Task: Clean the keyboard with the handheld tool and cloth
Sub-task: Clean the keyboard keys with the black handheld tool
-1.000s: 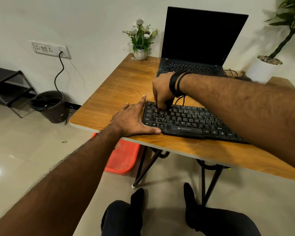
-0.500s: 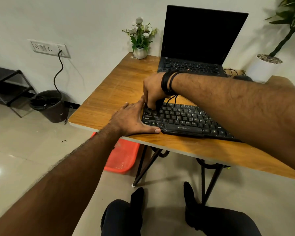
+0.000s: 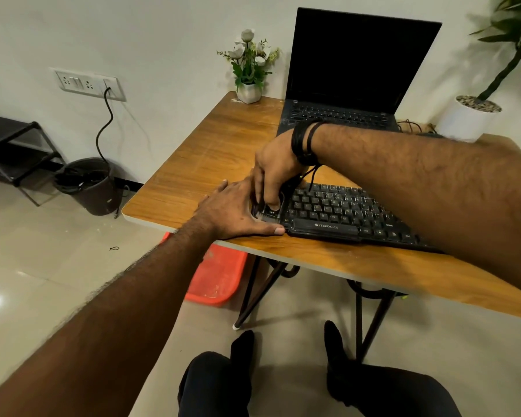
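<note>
1. The right hand [image 3: 272, 173] with its dark handheld tool [image 3: 283, 200] now works at the keyboard [image 3: 343, 212]'s 9 o'clock end, shifted from further toward 3 o'clock.
2. It now sits against the left hand [image 3: 235, 209].

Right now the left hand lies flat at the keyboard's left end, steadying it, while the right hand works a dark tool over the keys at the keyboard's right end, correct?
Not quite. The head view shows the right hand working the dark tool at the keyboard's left end, right beside the left hand, not at the right end. The rest holds.
</note>
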